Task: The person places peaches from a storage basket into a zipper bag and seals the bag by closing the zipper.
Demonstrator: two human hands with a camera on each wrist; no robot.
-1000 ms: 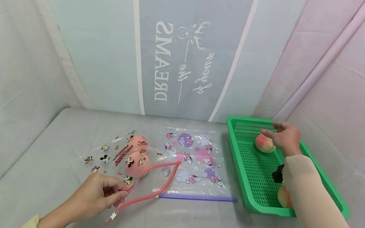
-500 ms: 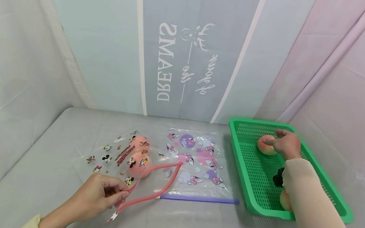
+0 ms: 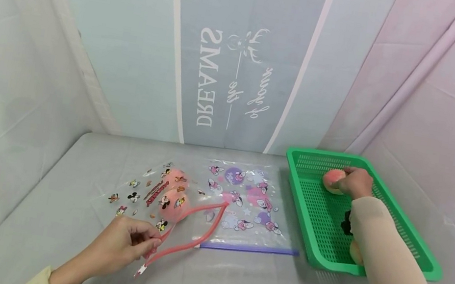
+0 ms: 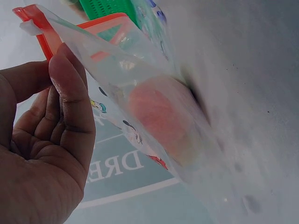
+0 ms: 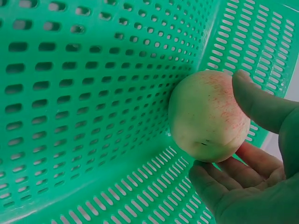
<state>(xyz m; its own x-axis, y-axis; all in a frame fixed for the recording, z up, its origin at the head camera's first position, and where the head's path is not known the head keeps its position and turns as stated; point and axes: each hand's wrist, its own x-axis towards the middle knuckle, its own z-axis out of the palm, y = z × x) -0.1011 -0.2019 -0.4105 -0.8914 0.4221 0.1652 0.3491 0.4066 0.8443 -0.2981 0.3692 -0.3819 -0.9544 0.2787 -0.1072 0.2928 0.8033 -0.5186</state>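
Observation:
My left hand (image 3: 123, 247) pinches the red zip edge of a clear zip bag (image 3: 194, 242) with cartoon prints, and the bag's mouth gapes. Two peaches (image 3: 174, 205) lie inside it, one behind the other; the left wrist view shows a peach (image 4: 161, 112) through the plastic. Over at the right, my right hand (image 3: 358, 183) grips another peach (image 3: 333, 180) in the far part of a green basket (image 3: 300, 213). In the right wrist view, thumb and fingers sit around that peach (image 5: 210, 116), close to the basket wall.
A second clear zip bag (image 3: 243, 214) with a purple zip strip lies flat between the first bag and the basket. Partly behind my right sleeve, one more peach (image 3: 356, 253) rests at the basket's near end. Fabric walls (image 3: 239, 64) enclose the grey tabletop (image 3: 241, 283).
The right hand has come down from above the far peach, and its fingers have closed around it. My left hand keeps its hold on the bag. The head view has shifted slightly.

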